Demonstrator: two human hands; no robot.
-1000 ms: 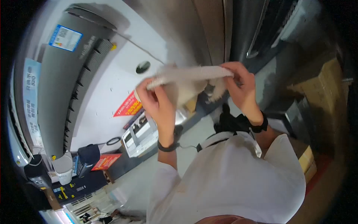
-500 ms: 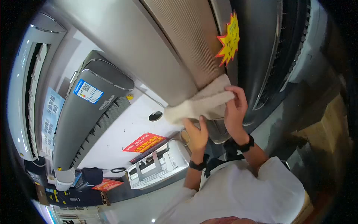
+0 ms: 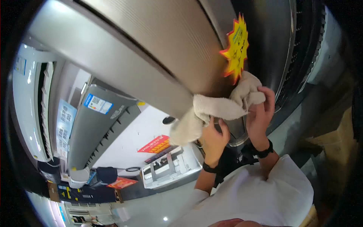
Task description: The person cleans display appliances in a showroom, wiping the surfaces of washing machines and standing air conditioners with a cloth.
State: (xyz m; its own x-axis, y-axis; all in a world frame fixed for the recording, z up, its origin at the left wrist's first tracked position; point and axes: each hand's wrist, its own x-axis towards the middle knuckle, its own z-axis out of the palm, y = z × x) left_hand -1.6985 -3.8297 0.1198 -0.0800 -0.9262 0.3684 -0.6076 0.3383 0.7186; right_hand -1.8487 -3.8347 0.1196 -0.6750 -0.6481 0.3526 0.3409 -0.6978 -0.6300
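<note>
A cream-coloured cloth (image 3: 219, 108) lies bunched and folded against the lower part of a tall champagne-coloured floor-standing air conditioner (image 3: 162, 41). My left hand (image 3: 214, 142) grips the near edge of the cloth from below, and the cloth's left end droops past the cabinet's edge. On the other side, my right hand (image 3: 261, 115) has its fingers curled round the cloth's right end. That end is crumpled just under a yellow starburst price tag (image 3: 236, 47). Folds of cloth hide some fingertips of both hands.
A dark cabinet (image 3: 264, 41) stands close on the right. Wall-mounted air conditioners (image 3: 104, 113) hang at the left. Below them are a red sign (image 3: 155, 143) and a white unit with its inside exposed (image 3: 172, 168). Cardboard boxes (image 3: 336, 128) stand at the far right.
The cloth has gone from fairly flat to more bunched, with its right end crumpled up. Both hands sit further right and slightly lower in view; the whole view has shifted and tilted.
</note>
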